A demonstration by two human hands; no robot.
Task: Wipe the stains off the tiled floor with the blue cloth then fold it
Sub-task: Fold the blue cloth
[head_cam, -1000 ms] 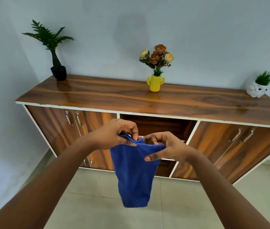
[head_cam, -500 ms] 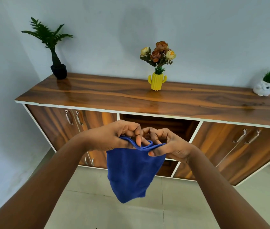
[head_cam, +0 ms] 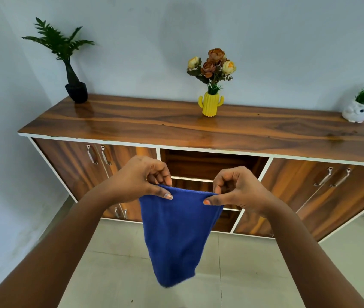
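The blue cloth [head_cam: 177,234] hangs in the air in front of me, doubled over, its top edge stretched straight between my hands. My left hand [head_cam: 140,178] pinches the top left corner between thumb and fingers. My right hand [head_cam: 235,188] pinches the top right corner the same way. The cloth's lower end tapers and dangles above the pale tiled floor [head_cam: 254,274]. No stains show on the tiles in view.
A wooden sideboard [head_cam: 176,127] with handled doors and an open middle shelf stands against the wall ahead. On it are a black potted plant [head_cam: 74,85], a yellow cactus vase of flowers [head_cam: 211,105] and a small white owl planter [head_cam: 358,111].
My hands, bunched together on the cloth's top a moment ago, have moved apart sideways, pulling the top edge taut and flat. The hanging part has spread wider.
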